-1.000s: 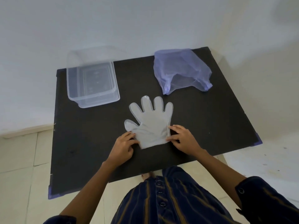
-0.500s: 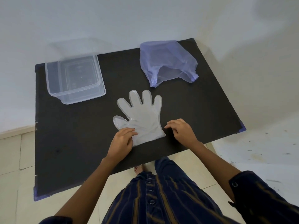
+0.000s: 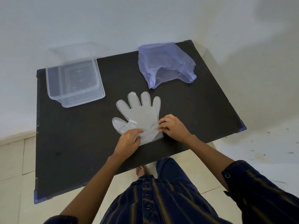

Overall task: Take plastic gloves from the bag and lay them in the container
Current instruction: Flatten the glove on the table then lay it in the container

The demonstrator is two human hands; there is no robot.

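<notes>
A clear plastic glove (image 3: 142,117) lies flat near the middle of the black table (image 3: 68,143), fingers pointing away, with the left hand (image 3: 128,139) pinching its cuff and the right hand (image 3: 174,126) pinching its right edge. The empty container (image 3: 74,83) sits at the far left corner and the purple bag (image 3: 165,65) by the far edge, both well apart from the glove. Bare tabletop lies open between glove and container.

Layout I see around my hands on the table (image 3: 68,151)

The glove (image 3: 142,117) lies flat on the table, its cuff under both my hands and its fingers pointing away from me. My left hand (image 3: 127,139) and right hand (image 3: 174,126) sit on either cuff edge. The container (image 3: 75,84) stands beyond my left hand, the bag (image 3: 163,65) beyond my right, well apart.
</notes>
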